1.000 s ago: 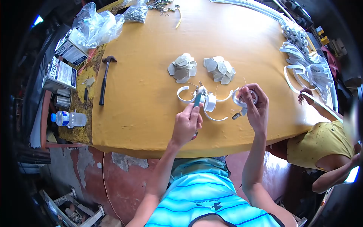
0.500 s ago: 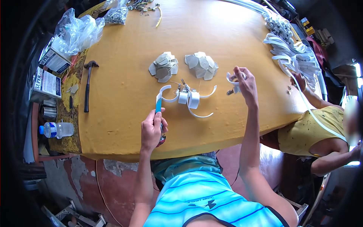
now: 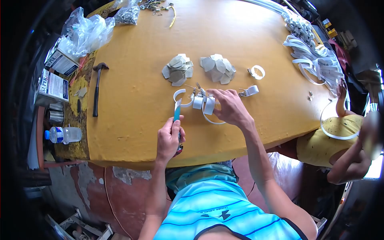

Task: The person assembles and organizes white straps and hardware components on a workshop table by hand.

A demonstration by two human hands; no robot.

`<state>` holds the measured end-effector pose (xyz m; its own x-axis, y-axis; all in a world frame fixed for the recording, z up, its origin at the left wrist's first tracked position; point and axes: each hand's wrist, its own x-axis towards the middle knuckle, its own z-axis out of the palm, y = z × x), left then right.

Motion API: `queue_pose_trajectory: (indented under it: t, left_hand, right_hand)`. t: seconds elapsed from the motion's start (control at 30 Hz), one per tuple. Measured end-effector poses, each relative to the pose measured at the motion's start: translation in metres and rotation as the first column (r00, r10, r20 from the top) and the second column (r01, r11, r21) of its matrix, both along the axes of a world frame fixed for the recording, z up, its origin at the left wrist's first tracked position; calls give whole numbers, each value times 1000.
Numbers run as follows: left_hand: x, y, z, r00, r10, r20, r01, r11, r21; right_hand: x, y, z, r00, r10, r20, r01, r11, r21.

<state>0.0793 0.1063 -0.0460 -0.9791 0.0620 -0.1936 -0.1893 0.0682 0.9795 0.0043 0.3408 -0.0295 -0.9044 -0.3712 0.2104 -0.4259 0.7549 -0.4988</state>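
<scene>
My left hand (image 3: 169, 140) is wrapped round a tool with a teal part (image 3: 177, 113), its pale tip beside a curled white strip (image 3: 179, 93). My right hand (image 3: 230, 105) reaches over a cluster of rolled white strips with metal clips (image 3: 199, 102), its fingertips at the cluster's right side; what they grip, if anything, is hidden. Right of that hand lies a rolled strip with a clip (image 3: 251, 91), and above it a white ring with a clip (image 3: 259, 72). Two piles of flat, pale pieces (image 3: 178, 70) (image 3: 218, 69) lie behind the cluster.
A hammer (image 3: 97, 89) lies left, near a plastic bottle (image 3: 64, 135), labelled cans (image 3: 53, 86) and plastic bags (image 3: 87, 32). White strips (image 3: 316, 60) are heaped at the right. A co-worker in a yellow top (image 3: 332, 134) is at the right edge, holding a long white strip.
My right hand has let go of the white ring and moved left to the cluster. The ring and a rolled strip now lie on the table. The co-worker's strip has curved into a loop.
</scene>
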Motion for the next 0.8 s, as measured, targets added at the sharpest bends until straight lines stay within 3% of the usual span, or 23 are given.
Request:
queue_pose_trajectory:
  t: [0.07, 0.23, 0.27, 0.3, 0.33, 0.37, 0.43, 0.47, 0.57, 0.6, 0.63, 0.67, 0.8]
  left_hand:
    - [-3, 6, 1, 1000, 2, -4, -2, 1000, -4]
    - [-17, 20, 10, 999, -19, -39, 19, 1000, -13]
    - [-19, 23, 14, 999, -22, -46, 19, 998, -62]
    - [-21, 28, 17, 999, -18, -49, 15, 998, -63]
    - [-22, 33, 20, 997, 0, -83, -9, 994, -112]
    - [-24, 38, 22, 993, 17, -117, -36, 986, -160]
    - [-31, 44, 20, 992, 44, -115, -59, 990, -128]
    - [-36, 46, 18, 991, 88, -102, -97, 991, -87]
    - [-41, 41, 11, 971, 151, -183, -154, 988, -4]
    - [-39, 36, 20, 980, 139, -144, -128, 988, 83]
    - [-35, 31, 26, 987, 122, -106, -103, 980, 170]
    - [-32, 25, 29, 984, 74, -162, -58, 993, 103]
    - [-12, 20, 36, 995, -72, -70, 77, 994, 74]
  right_hand:
    - [-9, -4, -5, 992, 7, 124, 1, 998, -65]
    - [-17, -10, 22, 994, 32, 104, -12, 982, -191]
    - [-19, -12, 24, 996, 21, 92, 10, 943, -333]
    - [-20, -15, 25, 997, 10, 82, 30, 883, -468]
    - [-22, -15, 23, 974, 27, 224, 112, 801, -588]
    - [-22, -16, 24, 975, 33, 221, 107, 801, -589]
    - [-19, -24, 37, 901, 163, 402, 303, 425, -853]
    - [-22, -18, 29, 874, 268, 406, 307, 345, -887]
    - [-18, -23, 39, 812, 320, 487, 423, 253, -870]
    - [-18, -23, 38, 813, 319, 487, 423, 252, -871]
    - [-19, -22, 35, 836, 256, 486, 391, 345, -853]
    - [-19, -21, 33, 857, 194, 478, 360, 438, -824]
    - [-17, -24, 39, 867, 137, 480, 333, 556, -761]
